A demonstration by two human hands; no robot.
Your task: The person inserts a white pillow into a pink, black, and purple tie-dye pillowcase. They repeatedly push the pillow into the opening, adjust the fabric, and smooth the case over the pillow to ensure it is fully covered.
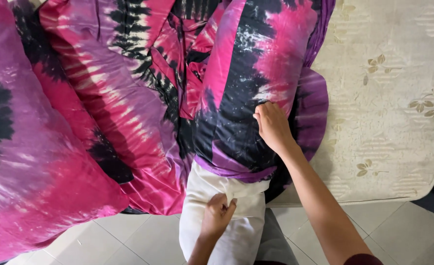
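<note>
— Gripping status is requested first: what is held by each hand?

— A fold of the white pillow (pixel 227 221) is pinched in the closed fingers of the left hand (pixel 217 216), at the pillow's exposed end, which hangs beyond the near edge of the mattress (pixel 388 98) over the tiled floor (pixel 398 230). The right hand (pixel 273 126) is laid on the tie-dyed pillowcase (pixel 246 98); its fingers are curled and pressed into the fabric, but whether cloth is actually clamped between them cannot be told.

— Where is the pillow located?

— Most of it is enclosed in the pink, purple and black pillowcase, which is stretched from the near edge of the mattress towards the far edge. Only the white end is left uncovered, below the purple hem of the case.

— What is found around it?

— A bunched sheet (pixel 128 88) of the same pattern is piled against the left side of the pillowcase, touching it. A second covered pillow (pixel 25 167) is seen at the left edge, overhanging the floor. The cream, leaf-patterned mattress surface is exposed to the right.

— Is access obstructed?

— The left flank of the pillowcase is crowded by the bunched sheet; the right flank is partly covered by the right forearm.
</note>
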